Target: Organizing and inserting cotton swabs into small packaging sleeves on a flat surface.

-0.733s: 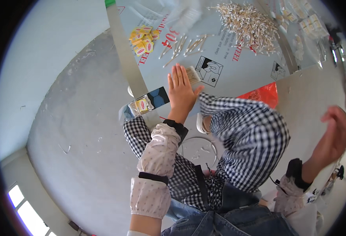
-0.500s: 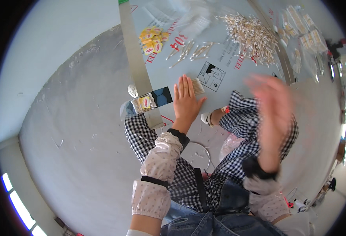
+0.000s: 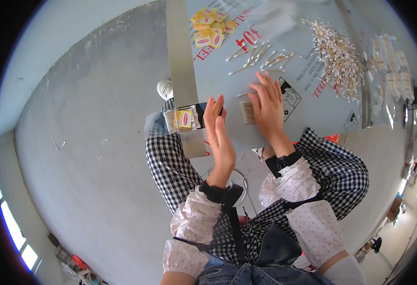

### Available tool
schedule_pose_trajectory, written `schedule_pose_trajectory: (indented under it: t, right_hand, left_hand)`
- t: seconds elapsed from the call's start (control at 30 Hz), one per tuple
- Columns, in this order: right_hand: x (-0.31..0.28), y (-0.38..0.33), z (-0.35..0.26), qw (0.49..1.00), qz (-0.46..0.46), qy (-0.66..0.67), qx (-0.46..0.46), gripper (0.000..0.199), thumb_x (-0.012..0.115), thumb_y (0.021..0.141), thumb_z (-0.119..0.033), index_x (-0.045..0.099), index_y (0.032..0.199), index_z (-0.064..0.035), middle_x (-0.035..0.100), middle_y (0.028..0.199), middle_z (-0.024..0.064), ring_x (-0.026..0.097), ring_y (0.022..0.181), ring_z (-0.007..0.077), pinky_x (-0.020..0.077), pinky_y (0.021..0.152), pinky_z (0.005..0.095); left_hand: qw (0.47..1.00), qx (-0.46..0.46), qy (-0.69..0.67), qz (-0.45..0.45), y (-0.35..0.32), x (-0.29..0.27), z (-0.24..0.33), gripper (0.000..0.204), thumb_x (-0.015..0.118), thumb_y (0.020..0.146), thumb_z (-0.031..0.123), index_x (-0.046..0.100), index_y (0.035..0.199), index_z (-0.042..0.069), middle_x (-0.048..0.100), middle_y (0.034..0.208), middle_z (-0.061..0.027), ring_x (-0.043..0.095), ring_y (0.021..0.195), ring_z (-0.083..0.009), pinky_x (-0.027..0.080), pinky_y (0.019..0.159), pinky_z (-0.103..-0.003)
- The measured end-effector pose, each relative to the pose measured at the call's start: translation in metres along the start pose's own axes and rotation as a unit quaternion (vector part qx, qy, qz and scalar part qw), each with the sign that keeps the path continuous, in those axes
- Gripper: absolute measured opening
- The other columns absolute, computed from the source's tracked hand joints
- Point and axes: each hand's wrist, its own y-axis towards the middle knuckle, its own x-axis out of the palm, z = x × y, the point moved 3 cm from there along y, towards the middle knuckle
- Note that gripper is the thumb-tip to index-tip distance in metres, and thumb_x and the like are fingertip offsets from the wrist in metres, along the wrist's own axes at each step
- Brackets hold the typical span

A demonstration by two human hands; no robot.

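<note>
A flat row of cotton swabs [image 3: 248, 114] lies side by side on the table between my hands, with one swab at an angle above it. My right hand [image 3: 270, 109] rests along the row's right side, fingers spread and slightly bent, apparently touching its edge. Left of the row, my left hand [image 3: 220, 135] is held on edge with fingers stretched out, holding nothing. Beside it, a clear plastic bag [image 3: 155, 124] with cotton swabs and a yellow card [image 3: 184, 119] lies across the table's left edge. Several loose swabs [image 3: 277, 59] are scattered beyond my hands.
A big heap of cotton swabs [image 3: 339, 61] sits at the far right. Yellow cards [image 3: 210, 29] are piled at the far left, near crumpled clear plastic [image 3: 275, 16]. Packed swab bundles [image 3: 398, 83] lie past the metal strip [image 3: 355, 42]. My knees are under the table's near edge.
My left hand has lifted off the swab row and moved to its left. My right hand has come down from the right to the row's right side. The view has shifted.
</note>
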Motion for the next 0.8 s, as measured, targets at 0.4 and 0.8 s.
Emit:
schedule_pose_trajectory:
  t: [0.4, 0.8]
  right_hand:
    - [0.002, -0.01, 0.007, 0.999, 0.029, 0.019, 0.031, 0.015, 0.062, 0.095, -0.015, 0.051, 0.092, -0.0049, 0.052, 0.137, 0.0164, 0.042, 0.136, 0.0408, 0.0336, 0.113, 0.0538]
    - [0.011, -0.002, -0.001, 0.997, 0.029, -0.052, 0.039, 0.038, 0.05, 0.096, -0.005, 0.048, 0.134, -0.0001, 0.048, 0.145, 0.0172, 0.041, 0.139, 0.0354, 0.0351, 0.115, 0.0474]
  left_hand:
    - [0.997, -0.021, -0.023, -0.07, 0.022, 0.038, -0.007, 0.056, 0.03, 0.108, 0.04, 0.028, 0.152, 0.005, 0.041, 0.151, -0.0195, 0.034, 0.144, -0.0271, 0.021, 0.121, -0.041]
    - [0.998, 0.0, -0.054, -0.016, 0.006, 0.048, -0.016, 0.06, 0.032, 0.107, 0.044, 0.029, 0.151, 0.004, 0.037, 0.153, -0.0212, 0.031, 0.146, -0.0268, 0.019, 0.122, -0.041]
